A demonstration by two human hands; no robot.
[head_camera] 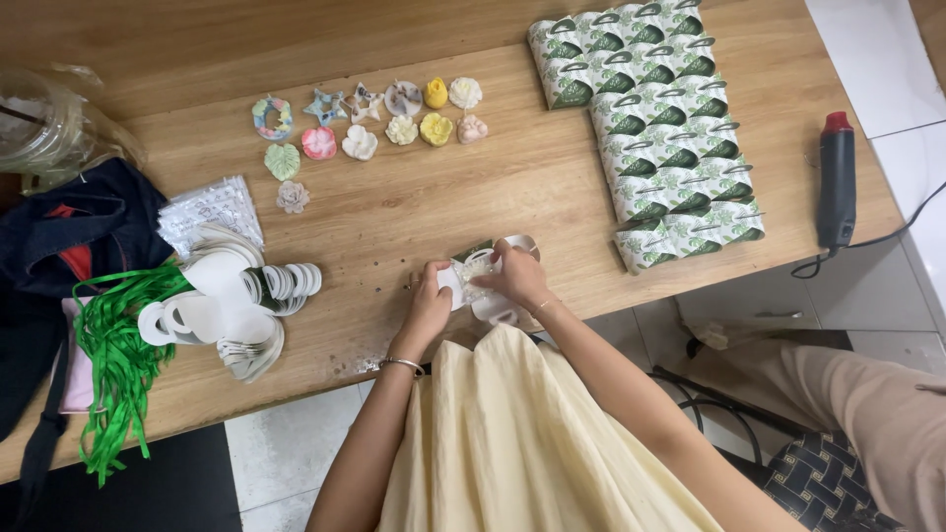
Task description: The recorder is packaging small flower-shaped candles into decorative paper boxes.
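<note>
a long wooden bench (552,187) fills the view. at its near edge the left hand (427,308) and the right hand (514,276) both have their fingers closed around a small paper box (475,276) with handles. what is inside it is too small to tell. folded green and white boxes (662,128) lie in a stack to the right, little shaped soaps (374,123) behind, flat white box cutouts (232,300) to the left.

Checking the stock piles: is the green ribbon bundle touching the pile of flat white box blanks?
Touching. The head view shows the green ribbon bundle meeting the white box blanks with no gap.
</note>
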